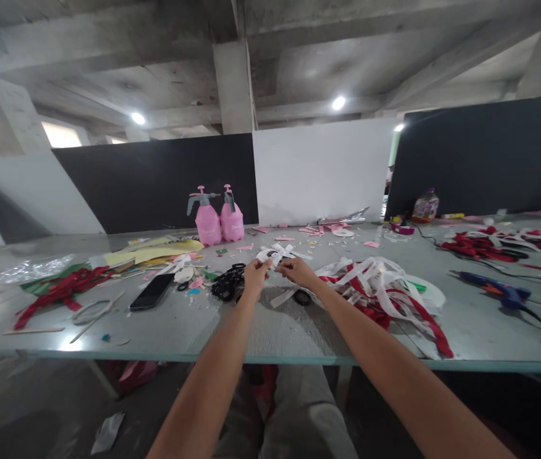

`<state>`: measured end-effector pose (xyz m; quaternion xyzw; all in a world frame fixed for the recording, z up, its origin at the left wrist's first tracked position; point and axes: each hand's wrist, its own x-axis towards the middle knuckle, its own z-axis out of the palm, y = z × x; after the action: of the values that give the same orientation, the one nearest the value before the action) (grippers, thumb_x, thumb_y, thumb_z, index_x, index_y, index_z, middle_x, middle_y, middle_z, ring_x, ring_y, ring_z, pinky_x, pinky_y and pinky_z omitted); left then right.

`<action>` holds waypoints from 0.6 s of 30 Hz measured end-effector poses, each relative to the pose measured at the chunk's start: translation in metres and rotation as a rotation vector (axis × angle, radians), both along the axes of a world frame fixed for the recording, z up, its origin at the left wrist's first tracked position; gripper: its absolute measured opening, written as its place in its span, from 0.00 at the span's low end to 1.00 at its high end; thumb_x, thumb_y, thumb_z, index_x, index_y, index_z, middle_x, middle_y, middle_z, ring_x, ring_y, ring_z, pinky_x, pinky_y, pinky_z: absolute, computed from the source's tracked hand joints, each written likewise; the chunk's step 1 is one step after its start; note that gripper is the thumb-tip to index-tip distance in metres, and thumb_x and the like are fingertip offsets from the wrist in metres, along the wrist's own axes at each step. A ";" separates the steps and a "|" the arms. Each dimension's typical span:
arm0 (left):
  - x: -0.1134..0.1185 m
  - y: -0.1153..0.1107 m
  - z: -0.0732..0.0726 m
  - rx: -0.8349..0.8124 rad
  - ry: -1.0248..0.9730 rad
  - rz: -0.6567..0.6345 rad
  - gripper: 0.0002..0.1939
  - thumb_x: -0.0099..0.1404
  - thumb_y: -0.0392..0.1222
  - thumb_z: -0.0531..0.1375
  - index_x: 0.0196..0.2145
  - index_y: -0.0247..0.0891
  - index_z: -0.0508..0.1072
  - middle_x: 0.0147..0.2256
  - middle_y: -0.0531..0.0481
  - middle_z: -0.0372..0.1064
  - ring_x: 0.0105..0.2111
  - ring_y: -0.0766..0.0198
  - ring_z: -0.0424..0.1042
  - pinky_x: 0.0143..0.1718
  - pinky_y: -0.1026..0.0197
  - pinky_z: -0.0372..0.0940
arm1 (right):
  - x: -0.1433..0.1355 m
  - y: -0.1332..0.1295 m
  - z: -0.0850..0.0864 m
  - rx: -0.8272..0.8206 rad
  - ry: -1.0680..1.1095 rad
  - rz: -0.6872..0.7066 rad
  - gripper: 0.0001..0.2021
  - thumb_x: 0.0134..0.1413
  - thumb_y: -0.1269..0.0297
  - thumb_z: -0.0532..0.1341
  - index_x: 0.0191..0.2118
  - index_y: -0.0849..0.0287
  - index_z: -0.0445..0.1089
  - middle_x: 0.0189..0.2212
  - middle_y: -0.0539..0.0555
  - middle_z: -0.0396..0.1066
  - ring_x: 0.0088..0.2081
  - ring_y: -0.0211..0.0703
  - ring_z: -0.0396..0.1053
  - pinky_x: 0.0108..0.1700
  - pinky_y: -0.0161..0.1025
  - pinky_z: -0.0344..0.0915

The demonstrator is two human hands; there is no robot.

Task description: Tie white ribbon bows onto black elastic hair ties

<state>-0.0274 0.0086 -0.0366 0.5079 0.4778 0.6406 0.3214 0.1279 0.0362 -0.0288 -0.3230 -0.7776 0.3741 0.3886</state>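
Note:
Above the middle of the table, my left hand [256, 275] is closed on a white ribbon bow [276, 253]. My right hand [295, 271] pinches the same bow from its right side. Dark bits show among the white loops, too small to make out. Just left of my hands lies a pile of black bands [228, 282]. A single black ring [302, 297] rests below my right hand. White and red ribbons [380, 287] are heaped beside my right forearm.
Two pink spray bottles [208, 224] stand behind my hands. A phone [152, 292] and red ribbons [62, 293] lie to the left. At the right are a blue glue gun [495, 288] with its cable and more red ribbon [481, 245]. The table's front edge [395, 364] crosses below.

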 end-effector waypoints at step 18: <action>-0.002 -0.002 0.000 -0.017 0.215 -0.079 0.17 0.55 0.53 0.60 0.28 0.33 0.71 0.16 0.56 0.61 0.16 0.71 0.59 0.20 0.67 0.53 | 0.001 0.002 -0.003 0.019 -0.057 0.013 0.17 0.50 0.51 0.57 0.22 0.61 0.64 0.15 0.47 0.62 0.15 0.30 0.53 0.20 0.30 0.49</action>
<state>-0.0289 0.0071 -0.0369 0.5896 0.4945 0.5652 0.2974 0.1290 0.0380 -0.0322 -0.3247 -0.7939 0.3599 0.3669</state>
